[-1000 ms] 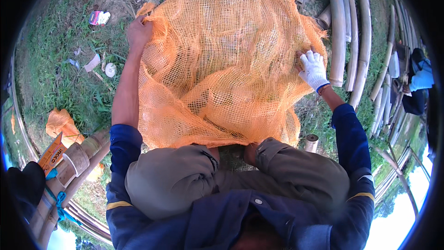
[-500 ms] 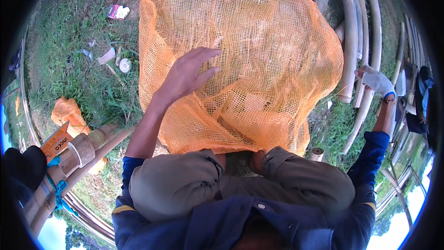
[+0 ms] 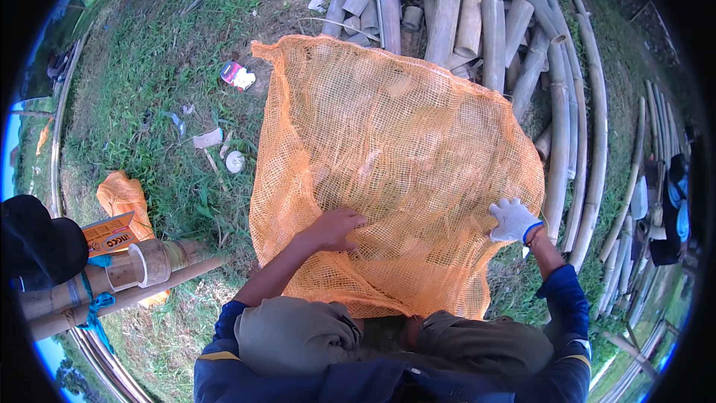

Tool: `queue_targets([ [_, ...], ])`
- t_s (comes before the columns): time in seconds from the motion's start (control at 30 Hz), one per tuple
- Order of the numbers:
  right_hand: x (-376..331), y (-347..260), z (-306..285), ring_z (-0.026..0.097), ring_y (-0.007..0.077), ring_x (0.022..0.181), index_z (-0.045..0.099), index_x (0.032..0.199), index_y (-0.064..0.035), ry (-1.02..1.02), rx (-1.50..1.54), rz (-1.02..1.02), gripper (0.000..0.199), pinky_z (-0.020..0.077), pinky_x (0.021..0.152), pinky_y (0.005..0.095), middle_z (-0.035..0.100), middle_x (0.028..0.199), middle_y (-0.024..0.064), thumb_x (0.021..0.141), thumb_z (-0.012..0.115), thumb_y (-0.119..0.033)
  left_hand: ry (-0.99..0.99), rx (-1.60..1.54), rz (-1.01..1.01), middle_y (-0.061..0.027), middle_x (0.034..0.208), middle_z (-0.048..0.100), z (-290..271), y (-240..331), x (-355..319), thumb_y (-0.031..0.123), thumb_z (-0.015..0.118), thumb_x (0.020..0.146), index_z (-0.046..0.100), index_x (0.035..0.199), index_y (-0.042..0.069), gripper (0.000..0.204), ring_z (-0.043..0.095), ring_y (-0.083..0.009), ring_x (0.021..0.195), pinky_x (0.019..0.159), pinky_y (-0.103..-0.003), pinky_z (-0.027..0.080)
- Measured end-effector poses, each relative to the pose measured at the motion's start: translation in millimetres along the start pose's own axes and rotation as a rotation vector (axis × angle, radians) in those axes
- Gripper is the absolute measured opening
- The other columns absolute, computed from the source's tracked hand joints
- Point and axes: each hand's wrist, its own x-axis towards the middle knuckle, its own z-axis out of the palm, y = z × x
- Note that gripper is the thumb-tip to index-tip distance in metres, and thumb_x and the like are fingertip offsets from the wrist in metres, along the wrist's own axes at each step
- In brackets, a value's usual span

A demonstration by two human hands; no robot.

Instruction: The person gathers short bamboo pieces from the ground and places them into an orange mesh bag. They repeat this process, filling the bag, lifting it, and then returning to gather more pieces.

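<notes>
A large orange mesh sack (image 3: 403, 134) lies spread on the grass in front of my bent knees, its near edge by my legs. Through the weave the ground shows. My left hand (image 3: 334, 230) is bare and rests on or just over the near left part of the mesh, fingers stretched out, thumb apart. A white glove with a blue cuff covers my right hand (image 3: 513, 220), which is at the sack's right edge with fingers spread. Whether either palm presses on the mesh I cannot tell. Nothing shows in either hand.
Cut bamboo pieces (image 3: 451, 11) are heaped beyond the sack, with long poles (image 3: 593, 127) along the right. At left, a bamboo bench (image 3: 186, 254) carries an orange box (image 3: 112, 233) and a black hat (image 3: 41, 242). A crumpled orange sack (image 3: 123, 198) and litter (image 3: 209, 139) lie on the grass.
My gloved right hand has come in from the far right to the mesh's right edge. My left hand has lowered toward the near mesh. The view has tilted up, showing more bamboo.
</notes>
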Motion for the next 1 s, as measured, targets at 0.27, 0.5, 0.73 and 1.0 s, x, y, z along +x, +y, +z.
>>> queue_targets([
  [0.27,-12.0,-21.3,41.8,0.057,0.0424,0.114,0.062,0.135,-0.0137,0.608,0.533,0.099,0.051,0.0529,0.097,0.0529,0.059,0.116,0.0184,0.091,0.080,-0.034,0.457,-0.191,0.080,-0.0183,0.136,0.069,-197.5,62.1,95.9,0.034,0.073,0.101,0.061,0.144,0.004,0.054,0.066,-0.0311,0.128,0.107,-0.045,0.054],
  [0.5,-29.3,-85.7,94.1,0.055,0.0420,0.113,0.068,0.128,-0.0144,0.226,0.316,-0.031,0.054,0.0458,0.096,0.0542,0.060,0.117,0.0177,0.085,0.077,-0.045,0.629,-0.113,-0.269,-0.0299,0.137,0.066,-281.1,81.6,323.0,0.059,0.077,0.088,0.058,0.139,-0.010,0.088,0.066,-0.0382,0.127,0.110,-0.046,0.051],
  [0.73,-18.1,-71.2,126.0,0.053,0.0430,0.114,0.063,0.125,-0.0086,0.303,0.433,0.059,0.058,0.0453,0.098,0.0555,0.058,0.119,0.0181,0.082,0.081,-0.043,0.676,-0.852,-0.213,-0.0238,0.132,0.068,-271.0,5.6,380.0,0.037,0.093,0.079,0.057,0.139,-0.010,0.085,0.069,-0.0350,0.121,0.098,-0.046,0.058],
  [1.0,-21.0,-66.6,130.6,0.053,0.0425,0.117,0.062,0.130,-0.0117,0.299,0.488,0.137,0.061,0.0458,0.097,0.0570,0.057,0.125,0.0177,0.080,0.083,-0.040,0.719,-1.372,0.257,-0.0191,0.136,0.062,-308.3,67.4,365.4,0.036,0.093,0.083,0.037,0.153,-0.004,0.098,0.060,-0.0320,0.131,0.105,-0.052,0.057],
])
